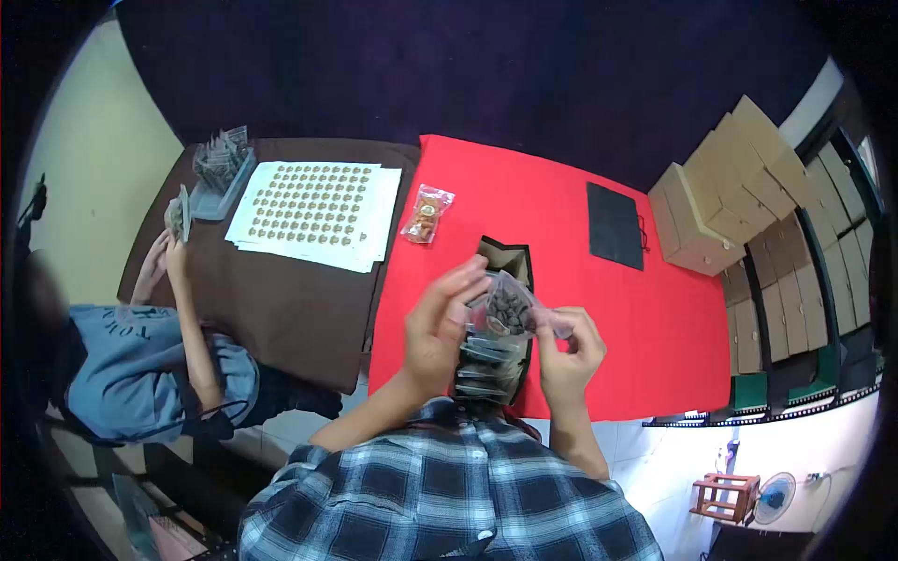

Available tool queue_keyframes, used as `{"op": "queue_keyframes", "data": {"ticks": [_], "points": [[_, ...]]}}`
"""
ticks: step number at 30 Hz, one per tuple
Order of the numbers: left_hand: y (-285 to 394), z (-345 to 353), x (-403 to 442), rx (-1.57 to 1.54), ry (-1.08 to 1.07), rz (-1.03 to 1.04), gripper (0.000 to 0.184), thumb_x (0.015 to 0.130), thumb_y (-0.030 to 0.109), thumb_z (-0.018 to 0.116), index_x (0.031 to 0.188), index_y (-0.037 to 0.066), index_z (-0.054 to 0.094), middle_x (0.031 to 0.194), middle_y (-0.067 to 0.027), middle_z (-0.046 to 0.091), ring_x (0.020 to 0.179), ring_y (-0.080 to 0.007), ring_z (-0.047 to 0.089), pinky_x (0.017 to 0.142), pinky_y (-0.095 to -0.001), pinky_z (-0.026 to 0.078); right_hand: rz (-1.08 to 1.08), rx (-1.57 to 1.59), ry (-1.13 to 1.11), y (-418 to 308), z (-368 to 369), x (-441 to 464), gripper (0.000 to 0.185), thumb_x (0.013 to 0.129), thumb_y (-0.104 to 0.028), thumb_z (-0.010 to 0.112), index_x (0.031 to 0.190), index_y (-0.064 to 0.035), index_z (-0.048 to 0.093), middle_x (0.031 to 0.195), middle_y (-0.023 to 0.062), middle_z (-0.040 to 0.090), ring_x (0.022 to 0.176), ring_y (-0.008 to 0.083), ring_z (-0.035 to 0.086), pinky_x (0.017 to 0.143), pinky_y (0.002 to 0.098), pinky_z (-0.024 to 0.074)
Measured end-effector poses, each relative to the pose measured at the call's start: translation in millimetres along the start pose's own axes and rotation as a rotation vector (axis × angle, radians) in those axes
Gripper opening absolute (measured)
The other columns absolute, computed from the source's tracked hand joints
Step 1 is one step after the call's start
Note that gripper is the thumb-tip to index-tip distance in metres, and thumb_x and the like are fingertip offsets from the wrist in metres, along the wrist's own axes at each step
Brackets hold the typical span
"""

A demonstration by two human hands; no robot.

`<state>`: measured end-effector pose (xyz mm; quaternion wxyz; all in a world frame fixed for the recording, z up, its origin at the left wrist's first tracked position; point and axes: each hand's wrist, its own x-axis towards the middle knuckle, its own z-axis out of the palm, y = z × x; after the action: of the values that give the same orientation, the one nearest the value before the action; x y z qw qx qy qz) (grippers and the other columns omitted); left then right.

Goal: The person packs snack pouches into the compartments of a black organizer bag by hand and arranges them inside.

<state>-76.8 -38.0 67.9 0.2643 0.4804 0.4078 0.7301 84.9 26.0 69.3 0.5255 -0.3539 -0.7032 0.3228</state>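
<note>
A clear plastic packet of dark pieces (510, 307) is held up between my two hands, over a dark open box (526, 266) on the red cloth. My right hand (569, 353) pinches the packet's right edge between thumb and fingers. On its left side, my left hand (438, 323) has its fingers raised and partly spread, close against the packet; whether they grip it is hard to make out. More clear packets (490, 369) stand in a row in the box, nearer my body.
A packet of orange snacks (427, 215) and a black folder (615, 225) lie on the red table (655, 337). Sticker sheets (313, 210) and a packet-filled bin (224, 192) are left, beside a seated co-worker (159, 365) holding a packet. Cardboard boxes (697, 224) stand right.
</note>
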Motion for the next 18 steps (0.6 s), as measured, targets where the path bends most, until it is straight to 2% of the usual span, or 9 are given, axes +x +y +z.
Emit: {"op": "queue_keyframes", "data": {"ticks": [1,3,5,6,9,10,13,14,18], "points": [[0.6,4.7,-2.2,0.114,-0.076,0.037,0.041,0.099,0.018,0.048,0.133,-0.004,0.043,0.14,-0.0224,0.044,0.125,-0.0291,0.052,0.107,-0.0388,0.037,-0.098,-0.085,0.032,-5.6,4.3,-1.9,0.008,0.081,-0.002,0.071,0.085,0.0021,0.066,0.083,0.0111,0.068,0.076,0.0198,0.066,0.07,0.0295,0.0507],[1.0,14.5,-7.0,0.338,-0.224,0.102,0.045,0.096,0.019,0.055,0.133,-0.005,0.044,0.141,-0.0238,0.043,0.126,-0.0296,0.051,0.108,-0.0389,0.035,-0.15,-0.046,-0.072,-11.0,13.1,-4.7,0.018,0.085,-0.006,0.068,0.1,0.0025,0.068,0.096,0.0166,0.067,0.092,0.0267,0.065,0.083,0.0357,0.0501],[0.3,19.1,-9.1,0.293,-0.139,0.051,0.045,0.092,0.018,0.06,0.13,-0.004,0.049,0.137,-0.0231,0.047,0.124,-0.0273,0.053,0.104,-0.037,0.04,-0.24,0.036,-0.159,-6.2,21.4,-4.7,0.023,0.087,-0.008,0.066,0.108,0.002,0.068,0.103,0.0194,0.066,0.1,0.0292,0.063,0.087,0.0386,0.0483],[-0.3,19.5,-7.5,0.268,-0.1,0.032,0.045,0.091,0.018,0.063,0.128,-0.003,0.051,0.135,-0.0228,0.049,0.122,-0.0262,0.054,0.101,-0.0361,0.042,-0.291,0.033,-0.215,0.1,22.6,-6.0,0.036,0.087,-0.011,0.066,0.121,0.0009,0.063,0.102,0.0168,0.063,0.106,0.0294,0.058,0.093,0.04,0.0441],[-8.8,6.8,-11.1,0.103,-0.181,-0.122,0.039,0.087,0.013,0.068,0.122,-0.001,0.058,0.123,-0.0182,0.06,0.113,-0.0224,0.06,0.094,-0.033,0.047,-0.172,-0.031,-0.053,-4.0,26.6,-4.3,0.051,0.081,-0.014,0.073,0.128,-0.0005,0.058,0.093,0.0107,0.056,0.095,0.0255,0.056,0.092,0.0372,0.0433],[-11.1,5.9,-10.6,0.142,-0.164,-0.074,0.027,0.086,0.01,0.069,0.11,0.0,0.065,0.107,-0.0121,0.068,0.099,-0.0193,0.065,0.091,-0.0314,0.048,-0.125,0.013,-0.088,-2.5,24.8,-2.6,0.049,0.078,-0.013,0.075,0.123,-0.0011,0.06,0.091,0.0089,0.054,0.091,0.0228,0.053,0.087,0.0347,0.0424],[-2.8,8.0,-12.0,0.093,-0.113,-0.287,0.019,0.086,0.01,0.068,0.102,0.0,0.068,0.096,-0.0113,0.071,0.092,-0.0183,0.067,0.089,-0.03,0.049,0.01,0.135,-0.176,8.0,15.6,8.8,0.042,0.069,-0.01,0.08,0.108,-0.0032,0.065,0.084,0.0034,0.048,0.077,0.0147,0.046,0.074,0.0274,0.0395],[-4.1,5.6,-10.4,0.236,-0.152,-0.189,0.017,0.087,0.01,0.067,0.102,0.003,0.07,0.097,-0.0099,0.072,0.091,-0.0187,0.069,0.097,-0.038,0.046,0.137,0.226,-0.218,13.7,15.5,8.0,0.026,0.068,-0.007,0.079,0.089,-0.0038,0.065,0.081,0.002,0.047,0.075,0.0121,0.044,0.069,0.0248,0.0362],[-2.7,0.3,-10.6,0.423,-0.216,-0.026,0.018,0.088,0.014,0.066,0.103,0.007,0.072,0.099,-0.007,0.073,0.092,-0.0182,0.07,0.11,-0.0523,0.03,0.101,0.204,-0.183,17.9,11.1,-0.1,0.013,0.072,-0.006,0.078,0.075,-0.0021,0.065,0.074,0.0015,0.047,0.072,0.0119,0.045,0.067,0.0254,0.0354]]}}
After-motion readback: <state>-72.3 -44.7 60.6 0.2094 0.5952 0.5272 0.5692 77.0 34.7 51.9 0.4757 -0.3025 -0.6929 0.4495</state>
